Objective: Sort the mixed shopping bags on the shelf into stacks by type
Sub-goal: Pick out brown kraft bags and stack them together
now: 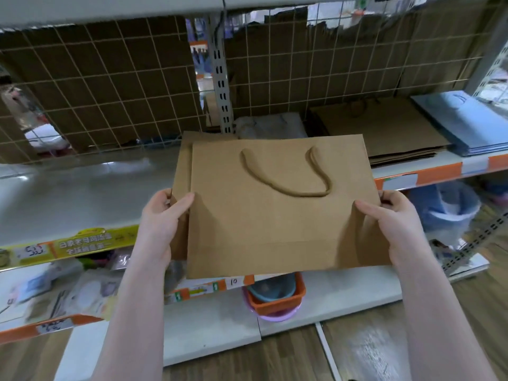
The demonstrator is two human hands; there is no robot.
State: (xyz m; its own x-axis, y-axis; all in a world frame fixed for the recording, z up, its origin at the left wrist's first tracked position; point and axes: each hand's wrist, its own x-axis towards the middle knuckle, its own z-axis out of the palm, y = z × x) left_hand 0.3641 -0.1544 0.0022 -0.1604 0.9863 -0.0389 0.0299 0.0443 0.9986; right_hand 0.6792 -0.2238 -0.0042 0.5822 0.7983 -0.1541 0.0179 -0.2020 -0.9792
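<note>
I hold a small stack of flat brown paper bags with a brown rope handle on top, level in front of the shelf. My left hand grips the stack's left edge, thumb on top. My right hand grips its right edge the same way. On the shelf to the right lies a pile of larger brown paper bags. Beside it at the far right is a pile of light blue bags. A whitish plastic bag bundle sits behind the held stack.
The grey shelf board to the left is bare. A wire grid with cardboard backing closes the rear. An upright post splits the bays. Below are an orange basket, a blue bin and packaged goods.
</note>
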